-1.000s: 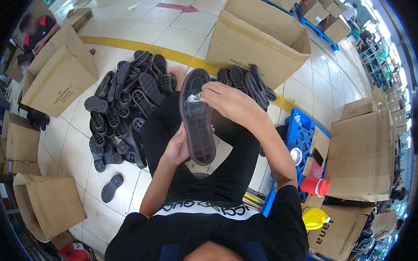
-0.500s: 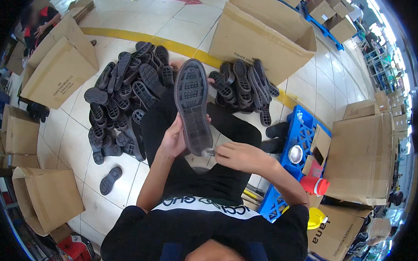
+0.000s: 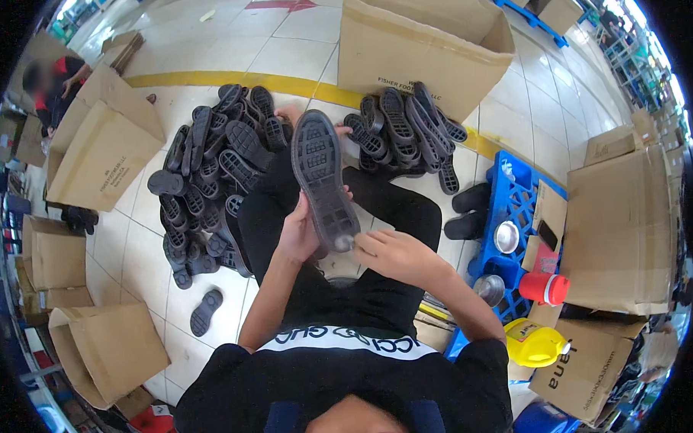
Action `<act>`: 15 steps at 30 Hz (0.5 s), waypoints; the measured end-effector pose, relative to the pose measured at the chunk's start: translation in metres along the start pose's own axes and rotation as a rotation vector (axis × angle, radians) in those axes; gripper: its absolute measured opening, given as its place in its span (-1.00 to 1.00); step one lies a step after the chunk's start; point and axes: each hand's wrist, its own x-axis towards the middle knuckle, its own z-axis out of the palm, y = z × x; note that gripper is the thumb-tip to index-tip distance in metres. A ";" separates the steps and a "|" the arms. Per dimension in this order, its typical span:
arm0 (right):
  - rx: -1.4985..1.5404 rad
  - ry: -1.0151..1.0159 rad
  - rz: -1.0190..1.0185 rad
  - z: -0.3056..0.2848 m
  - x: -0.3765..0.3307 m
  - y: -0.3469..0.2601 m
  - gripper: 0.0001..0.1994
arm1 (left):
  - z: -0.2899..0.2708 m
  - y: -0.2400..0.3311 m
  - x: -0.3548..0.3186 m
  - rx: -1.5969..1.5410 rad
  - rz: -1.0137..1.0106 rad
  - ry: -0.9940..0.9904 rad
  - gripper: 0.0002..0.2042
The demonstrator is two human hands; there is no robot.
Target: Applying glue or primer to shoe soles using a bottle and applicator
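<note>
Lowered from the sole's upper end since a second ago, the right hand [image 3: 393, 253] is now seen at the heel end of the dark rubber sole [image 3: 324, 179], and the sole itself has been kept upright over the lap. Largest in view, the open cardboard box [image 3: 417, 46] is found far beyond the fingers, across the yellow floor line [image 3: 204, 78]. Nearer, two heaps of soles are spread on the tiled floor: the big heap [image 3: 208, 175] out to the left of the fingers, the smaller heap [image 3: 404, 130] beyond and to the right. The blue crate [image 3: 514, 203] is set off to the right. The held sole is gripped from behind by the left hand [image 3: 301, 237], tread side shown, long axis running away from the body. The right fingers [image 3: 363, 243] are pinched at the sole's near end, touching it; whatever is held there cannot be made out.
</note>
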 end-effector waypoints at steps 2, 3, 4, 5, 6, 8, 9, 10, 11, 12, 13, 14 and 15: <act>0.239 0.126 0.049 0.009 -0.020 0.006 -0.86 | -0.007 -0.002 0.005 0.029 -0.022 0.050 -0.42; 0.234 0.142 0.061 0.017 -0.032 0.010 -0.86 | -0.007 -0.003 0.010 0.051 -0.026 0.092 -0.41; 0.400 0.250 0.293 0.028 -0.044 0.012 -0.87 | -0.011 -0.005 0.013 0.063 -0.039 0.084 -0.41; 0.564 0.362 0.522 0.035 -0.054 0.012 -0.87 | -0.015 -0.008 0.014 0.019 -0.070 0.120 -0.36; 0.648 0.449 0.704 0.038 -0.062 0.012 -0.88 | -0.020 -0.013 0.017 -0.025 -0.105 0.150 -0.32; 0.847 0.648 0.886 0.084 -0.090 0.016 -0.89 | -0.037 -0.027 0.022 -0.011 -0.162 0.176 -0.27; 1.073 0.826 1.042 0.113 -0.102 0.016 -0.89 | -0.047 -0.034 0.024 -0.007 -0.200 0.228 -0.22; 1.187 0.921 1.091 0.138 -0.108 0.013 -0.90 | -0.060 -0.039 0.028 0.001 -0.225 0.289 -0.19; 1.294 1.016 1.142 0.162 -0.118 0.007 -0.91 | -0.071 -0.047 0.034 0.002 -0.257 0.346 -0.16; 1.375 1.109 1.183 0.188 -0.126 0.001 -0.90 | -0.078 -0.056 0.043 0.003 -0.278 0.322 -0.16; 1.460 1.199 1.217 0.204 -0.130 -0.002 -0.89 | -0.078 -0.060 0.060 0.018 -0.291 0.298 -0.16; 1.496 1.236 1.217 0.206 -0.136 -0.001 -0.88 | -0.077 -0.066 0.077 0.015 -0.325 0.281 -0.16; 1.482 1.259 1.206 0.201 -0.138 0.005 -0.88 | -0.074 -0.069 0.093 0.010 -0.352 0.265 -0.15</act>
